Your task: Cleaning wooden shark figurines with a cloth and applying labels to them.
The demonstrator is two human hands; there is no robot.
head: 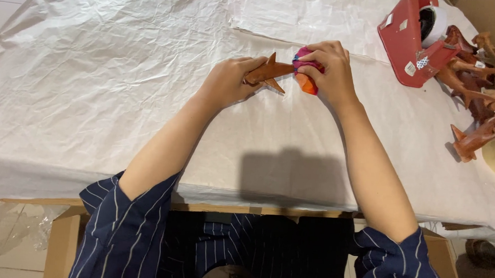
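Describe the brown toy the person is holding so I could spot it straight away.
Start at the wide white sheet covering the table, then go to its middle, where the two hands meet. The left hand grips a brown shark-like figure with pointed fins. Unlike the loose brown figures at the right edge, its front end is wrapped in pink-and-orange material under the right hand.

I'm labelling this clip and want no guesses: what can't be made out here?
Head view:
- Front end of the brown toy shark: covered by the pink and orange wrap and the right hand.
- Its tail: inside the left hand.
- Pile of brown toy animals: cut by the right edge, partly behind the red tape dispenser.
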